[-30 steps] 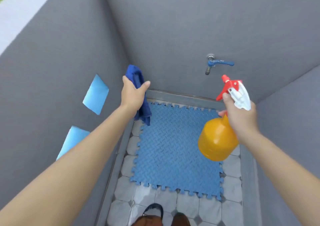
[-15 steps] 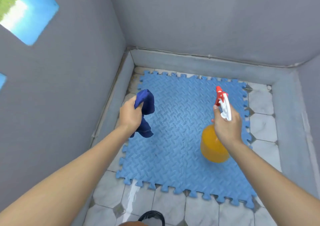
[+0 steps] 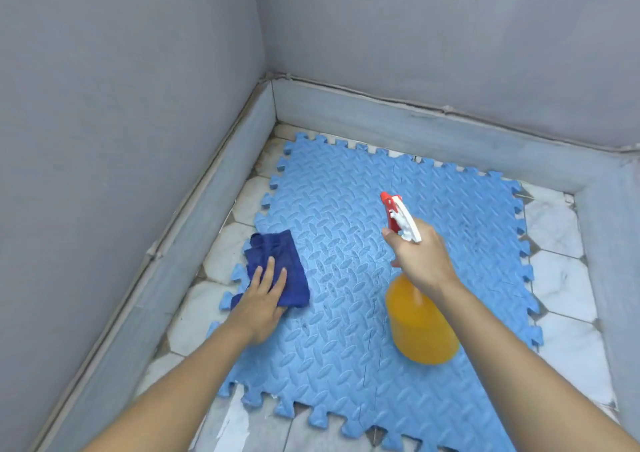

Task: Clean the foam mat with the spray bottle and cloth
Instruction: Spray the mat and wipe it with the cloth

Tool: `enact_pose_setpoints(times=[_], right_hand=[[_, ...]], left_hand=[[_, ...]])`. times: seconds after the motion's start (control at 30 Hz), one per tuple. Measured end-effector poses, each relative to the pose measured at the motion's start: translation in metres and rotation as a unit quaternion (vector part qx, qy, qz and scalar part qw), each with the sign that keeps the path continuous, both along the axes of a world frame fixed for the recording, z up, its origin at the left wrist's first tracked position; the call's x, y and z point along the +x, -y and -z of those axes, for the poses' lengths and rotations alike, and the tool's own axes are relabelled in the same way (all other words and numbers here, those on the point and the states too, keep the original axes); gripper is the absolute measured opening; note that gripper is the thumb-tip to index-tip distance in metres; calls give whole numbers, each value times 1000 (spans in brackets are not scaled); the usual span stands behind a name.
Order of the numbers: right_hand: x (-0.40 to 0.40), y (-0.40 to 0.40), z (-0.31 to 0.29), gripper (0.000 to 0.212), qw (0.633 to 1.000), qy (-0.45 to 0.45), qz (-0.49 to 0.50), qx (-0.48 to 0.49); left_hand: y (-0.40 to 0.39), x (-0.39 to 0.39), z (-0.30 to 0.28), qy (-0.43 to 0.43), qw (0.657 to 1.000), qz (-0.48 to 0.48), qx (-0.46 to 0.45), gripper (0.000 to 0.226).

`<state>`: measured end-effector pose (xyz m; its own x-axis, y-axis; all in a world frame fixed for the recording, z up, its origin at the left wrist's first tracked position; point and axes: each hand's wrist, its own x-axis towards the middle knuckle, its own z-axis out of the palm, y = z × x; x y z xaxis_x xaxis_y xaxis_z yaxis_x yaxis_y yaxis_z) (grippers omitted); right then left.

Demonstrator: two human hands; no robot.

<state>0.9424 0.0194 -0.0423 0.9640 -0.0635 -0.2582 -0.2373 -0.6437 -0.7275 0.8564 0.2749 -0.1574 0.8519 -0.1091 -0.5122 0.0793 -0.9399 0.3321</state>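
A light blue foam mat point(image 3: 346, 243) with puzzle edges lies on the tiled floor in a corner. My left hand point(image 3: 265, 301) presses a dark blue cloth point(image 3: 277, 261) flat onto the mat's left edge, fingers spread over it. My right hand point(image 3: 420, 255) grips the neck of an orange spray bottle point(image 3: 420, 327) with a red and white trigger head point(image 3: 398, 216). The nozzle points away toward the far part of the mat, and the bottle hangs just above the mat's middle right.
Grey walls point(image 3: 121, 105) meet at the far left corner, with a raised grey skirting point(image 3: 415, 132) along their base. White and grey floor tiles point(image 3: 561, 278) show around the mat on the left, right and near side.
The view has dropped closer to the floor. My left hand went from holding the cloth in the air to pressing it flat on the mat. The bottle has stayed in my right hand.
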Motion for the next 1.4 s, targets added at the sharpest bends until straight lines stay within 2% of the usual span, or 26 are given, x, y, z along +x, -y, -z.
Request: enact_pose_setpoints(times=[0.1,0.23,0.33,0.5,0.67,0.77,0.87,0.93,1.03,1.17,1.4], right_hand=[[5,-2,-6,25,999,-32,-22,-11],[6,-13,-5,30,999,-30,-25,-30],[-1,-23,6,34,996,-46,-47,-64],[-14,-17,17,38,992,-102,-51,-62],[-29,-5,16,31,994,-100,-40,-24],[-43,2,14,32,996,-86,-27,-24],[-51,12,12,30,996,-87,-30,-11],[-55,17,12,30,996,-86,-30,-19],[-67,22,21,34,995,-95,-8,-42],[-82,29,25,28,995,-90,12,-42],[-96,68,11,28,984,-36,174,-13]], left_hand=[[-2,-7,16,-42,995,32,81,73],[5,15,-2,-135,989,11,53,68],[3,21,-3,-163,985,16,56,68],[7,19,-7,-163,983,28,75,68],[5,17,-10,-159,985,22,66,69],[5,3,-8,-92,993,12,74,70],[13,-18,-2,-2,991,27,128,71],[18,-26,1,15,988,38,148,71],[24,-24,1,-24,987,46,154,71],[27,-14,-1,-96,981,49,161,71],[21,-1,-1,-138,977,67,150,72]])
